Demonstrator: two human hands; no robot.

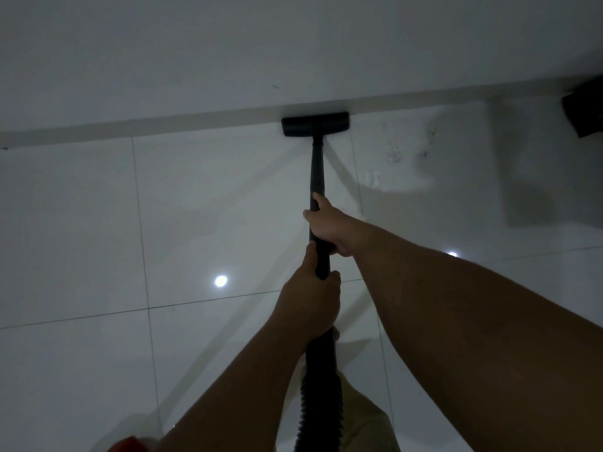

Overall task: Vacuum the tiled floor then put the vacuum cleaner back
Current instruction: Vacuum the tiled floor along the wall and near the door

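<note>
Two hands grip one rigid black vacuum wand [317, 177], a smooth, matte tube. The right hand [326, 228] wraps its fingers around the wand higher up; the left hand [310, 305] curls tightly around it just below, where the ribbed, corrugated black hose [321, 396] begins. The flat rectangular floor head [315, 123] rests on the glossy white tiled floor [81, 230], touching the pale baseboard [163, 127] beneath a plain white wall [228, 44]. Two round light reflections shine on the tiles. No writing is legible.
</note>
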